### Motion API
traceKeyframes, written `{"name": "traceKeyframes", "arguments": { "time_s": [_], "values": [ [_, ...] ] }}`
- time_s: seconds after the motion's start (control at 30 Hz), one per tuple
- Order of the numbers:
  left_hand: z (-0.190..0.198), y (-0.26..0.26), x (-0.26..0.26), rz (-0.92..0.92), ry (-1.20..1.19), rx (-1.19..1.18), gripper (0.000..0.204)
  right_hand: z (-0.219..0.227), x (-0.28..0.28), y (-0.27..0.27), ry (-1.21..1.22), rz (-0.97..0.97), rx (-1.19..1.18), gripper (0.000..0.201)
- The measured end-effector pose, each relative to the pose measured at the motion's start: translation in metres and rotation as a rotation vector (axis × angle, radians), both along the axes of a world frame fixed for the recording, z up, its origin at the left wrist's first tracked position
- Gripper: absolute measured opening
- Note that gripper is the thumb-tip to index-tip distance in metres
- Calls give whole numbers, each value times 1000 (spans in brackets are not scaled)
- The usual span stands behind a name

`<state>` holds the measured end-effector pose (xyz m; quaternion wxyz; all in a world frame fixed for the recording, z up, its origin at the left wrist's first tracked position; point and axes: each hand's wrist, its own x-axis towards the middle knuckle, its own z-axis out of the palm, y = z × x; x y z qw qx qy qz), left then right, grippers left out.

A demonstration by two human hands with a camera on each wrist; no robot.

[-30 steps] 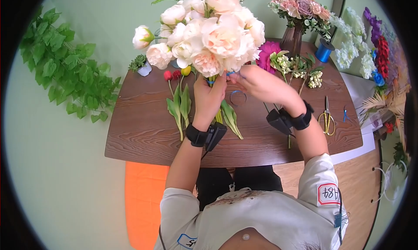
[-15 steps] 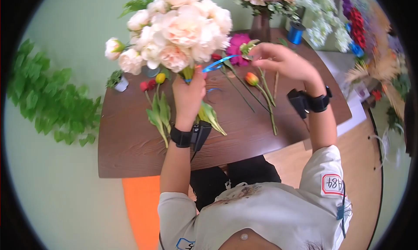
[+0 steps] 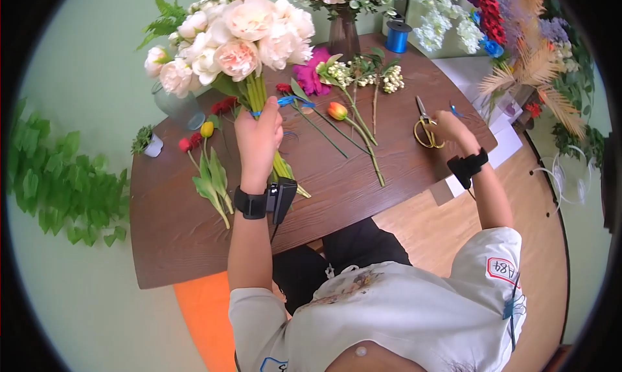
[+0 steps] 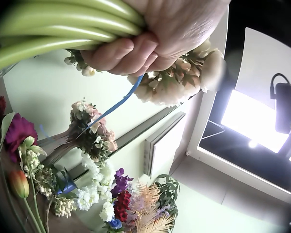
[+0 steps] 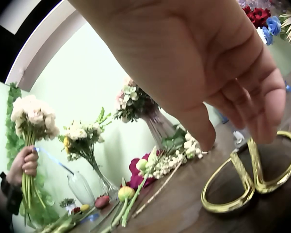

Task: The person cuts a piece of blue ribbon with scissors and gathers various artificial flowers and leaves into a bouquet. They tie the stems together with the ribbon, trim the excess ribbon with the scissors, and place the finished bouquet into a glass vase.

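Observation:
My left hand (image 3: 257, 142) grips the green stems (image 4: 63, 24) of a bouquet of pale pink and white peonies (image 3: 236, 42), raised above the table. A blue ribbon (image 4: 117, 104) trails from the stems beside my fingers, its loose end reaching right in the head view. Over the gold-handled scissors (image 5: 245, 177) on the table's right side is my right hand (image 3: 455, 131). Its fingers are loosely bent, with fingertips close above the handles and nothing held between them.
An orange tulip (image 3: 337, 111), a magenta flower (image 3: 312, 71) and white berry sprigs lie mid-table. Behind them stand a brown vase (image 3: 343, 38) and a blue ribbon spool (image 3: 397, 38). A glass vase (image 3: 184, 110), potted plant (image 3: 152, 145) and red and yellow tulips (image 3: 207, 129) are at left.
My right hand has left the bouquet's binding point and moved right to the scissors. My left hand keeps its grip on the stems, while the head view has turned toward the right.

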<state>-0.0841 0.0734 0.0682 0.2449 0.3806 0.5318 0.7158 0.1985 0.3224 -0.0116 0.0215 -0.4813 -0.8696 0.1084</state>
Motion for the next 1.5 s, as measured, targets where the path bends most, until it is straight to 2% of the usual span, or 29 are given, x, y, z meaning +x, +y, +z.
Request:
{"name": "traceKeyframes", "arguments": {
  "time_s": [0.17, 0.23, 0.3, 0.37, 0.4, 0.47, 0.5, 0.57, 0.6, 0.63, 0.7, 0.77, 0.83, 0.9, 0.97, 1.17, 1.23, 1.5],
  "values": [
    [4, -11, -3, 23, -39, 39, 21, -19, -19, -6, -62, -4, 58, 19],
    [3, -15, -7, -6, -54, 68, 21, -27, -22, -2, -110, -21, 163, 20],
    [5, -21, -8, -5, -57, 50, 20, -31, -24, -2, -60, -1, 192, 20],
    [8, -25, -8, -7, -82, 99, 20, -21, -26, -8, 2, -110, 136, 23],
    [8, -27, -10, -1, -84, 103, 20, -15, -25, -9, 0, -104, 139, 23],
    [9, -29, -14, 3, -109, 139, 21, -4, -23, -7, 125, -400, -166, 34],
    [9, -30, -16, 10, -111, 144, 21, -7, -18, -3, 122, -392, -160, 34],
    [9, -31, -20, 5, -128, 167, 21, -22, 2, 9, 237, -217, 159, 43],
    [9, -31, -22, 11, -130, 173, 21, -29, 10, 12, 378, -150, 273, 44],
    [9, -31, -23, 7, -130, 172, 21, -12, 8, -9, 376, -146, 275, 44],
    [9, -27, -22, -3, -135, 167, 20, 49, -13, -80, 855, 44, -449, 45],
    [10, -20, -15, 13, -153, 164, 21, 58, -30, -113, 873, 261, -607, 52],
    [10, -15, -8, 28, -157, 145, 25, 65, -51, -144, 934, 517, -1054, 65],
    [8, -12, -6, 55, -155, 128, 29, 60, -75, -161, 874, 731, -1203, 74],
    [3, -12, -6, 29, -142, 139, 30, 60, -95, -177, 849, 817, -1208, 77],
    [2, -19, -5, 84, -107, 114, 22, 63, -135, -190, 846, 820, -1132, 73],
    [1, -19, -4, 85, -91, 102, 20, 61, -143, -192, 945, 775, -1178, 67],
    [-1, -13, -1, 128, -82, 87, 28, 69, -146, -192, 927, 505, -1176, 54]
  ]
}}
